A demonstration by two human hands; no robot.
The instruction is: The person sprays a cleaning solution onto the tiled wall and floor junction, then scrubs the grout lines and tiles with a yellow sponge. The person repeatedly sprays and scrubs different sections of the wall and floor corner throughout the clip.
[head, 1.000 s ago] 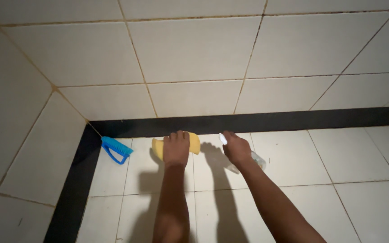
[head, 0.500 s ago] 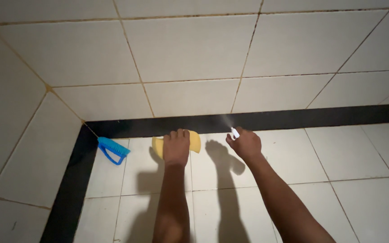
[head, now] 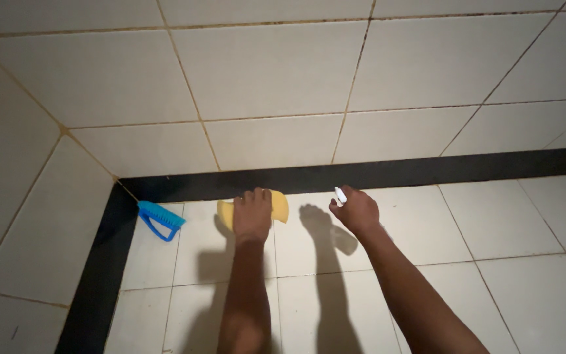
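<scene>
The right hand (head: 356, 211) has lifted its white spray nozzle (head: 340, 195) toward the wall; the left hand (head: 252, 213) still presses the yellow sponge (head: 279, 206) flat on the floor tiles (head: 492, 223).

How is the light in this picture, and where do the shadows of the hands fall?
Head view: the light is dim and warm, and the corners are darker. The left hand on the yellow sponge and the right hand with a small white nozzle cast dark shadows on the floor tiles. The picture is sharp, without glare.
</scene>
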